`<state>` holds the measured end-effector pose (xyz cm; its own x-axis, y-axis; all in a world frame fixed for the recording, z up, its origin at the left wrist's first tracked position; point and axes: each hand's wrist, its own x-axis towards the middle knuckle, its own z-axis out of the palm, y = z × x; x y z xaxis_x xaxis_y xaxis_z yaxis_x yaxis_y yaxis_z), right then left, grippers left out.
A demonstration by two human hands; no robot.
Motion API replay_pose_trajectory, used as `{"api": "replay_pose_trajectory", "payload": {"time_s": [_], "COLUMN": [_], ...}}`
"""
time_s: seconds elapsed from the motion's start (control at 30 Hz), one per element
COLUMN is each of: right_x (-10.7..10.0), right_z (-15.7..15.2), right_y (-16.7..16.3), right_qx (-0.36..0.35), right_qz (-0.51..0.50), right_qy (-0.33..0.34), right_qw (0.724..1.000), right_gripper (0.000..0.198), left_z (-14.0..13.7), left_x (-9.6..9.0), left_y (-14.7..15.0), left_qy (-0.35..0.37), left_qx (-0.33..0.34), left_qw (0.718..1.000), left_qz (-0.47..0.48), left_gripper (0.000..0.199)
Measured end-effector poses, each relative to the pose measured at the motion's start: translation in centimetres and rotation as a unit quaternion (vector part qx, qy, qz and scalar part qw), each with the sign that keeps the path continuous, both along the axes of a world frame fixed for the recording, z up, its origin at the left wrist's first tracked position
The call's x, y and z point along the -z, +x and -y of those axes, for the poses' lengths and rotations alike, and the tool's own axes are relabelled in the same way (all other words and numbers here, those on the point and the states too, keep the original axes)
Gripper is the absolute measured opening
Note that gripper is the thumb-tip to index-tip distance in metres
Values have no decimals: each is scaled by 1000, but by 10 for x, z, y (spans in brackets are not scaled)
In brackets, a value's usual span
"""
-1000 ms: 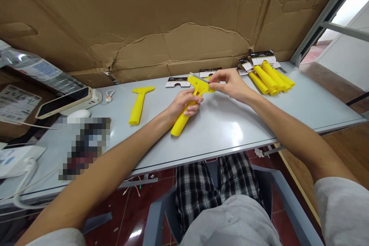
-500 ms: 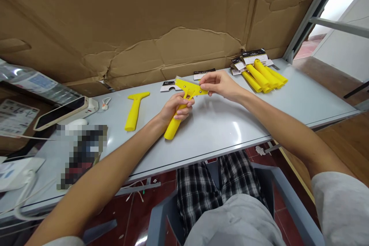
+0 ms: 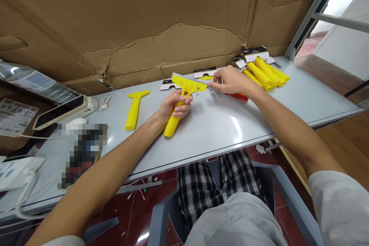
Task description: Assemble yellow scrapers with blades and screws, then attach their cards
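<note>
My left hand point(image 3: 176, 105) is closed around the handle of a yellow scraper point(image 3: 172, 126), its wide head tilted up with two screws showing and a clear piece at the upper left tip. Just right of that head, my right hand point(image 3: 230, 80) has its fingers curled at the metal shaft of a screwdriver point(image 3: 238, 97). The screwdriver's red handle shows below the hand, partly covered by it. A small screw point(image 3: 197, 94) lies on the table below the scraper head. Another yellow scraper point(image 3: 133, 113) rests on the table to the left.
Several yellow handles with black-and-white cards point(image 3: 269, 73) are piled at the back right. More cards point(image 3: 204, 73) lie along the cardboard wall point(image 3: 161, 15). On the left of the white table point(image 3: 207, 130) are a phone point(image 3: 60, 113), a power strip point(image 3: 20, 173) and cables.
My right hand has left the scraper head and moved right, to the screwdriver, whose red handle has come into sight. My left hand keeps its hold on the scraper, nearly still.
</note>
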<state>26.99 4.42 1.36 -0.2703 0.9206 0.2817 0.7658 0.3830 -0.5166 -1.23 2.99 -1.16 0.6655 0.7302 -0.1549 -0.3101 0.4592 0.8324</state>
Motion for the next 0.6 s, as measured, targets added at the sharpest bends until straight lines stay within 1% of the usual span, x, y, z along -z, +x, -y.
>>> {"api": "replay_pose_trajectory", "payload": {"time_s": [0.03,0.07,0.13,0.17,0.2,0.27,0.37,0.4,0.47,0.5,0.53,0.57,0.6], "right_x": [-4,-9,-19,-22,-25,-28,-30,-31,-33,-35,-36,-38,-39], "right_z": [1,2,6,7,8,9,7,5,3,2,2,2,2], "right_y": [5,10,17,19,21,24,35,41,55,61,66,68,69], "right_qx": [24,40,36,38,41,52,33,24,15,7,11,16,20], "right_qz": [73,128,210,238,257,270,228,203,125,51,-18,-81,-147], "right_qy": [-31,-80,-187,-223,-247,-271,-272,-263,-206,-147,-75,-6,63], "right_qw": [997,988,959,945,933,922,934,943,970,988,997,997,987], "right_gripper": [60,60,65,66,67,60,42,37,32,31,30,29,28], "left_z": [0,1,2,2,2,2,3,3,3,3,3,2,3], "left_x": [-1,-2,-5,-6,-7,-8,-8,-8,-7,-7,-7,-7,-7], "left_y": [2,3,7,8,9,12,13,14,14,15,15,15,15], "left_qy": [-12,-27,-63,-83,-101,-126,-138,-137,-133,-133,-136,-142,-149], "left_qx": [-16,-37,-83,-103,-119,-137,-154,-159,-168,-171,-173,-174,-175], "left_qw": [1000,999,994,991,988,982,978,977,976,975,974,973,972], "left_qz": [6,12,22,23,24,21,24,29,43,48,51,50,47], "left_gripper": [24,23,20,17,15,11,13,14,16,17,17,17,18]}}
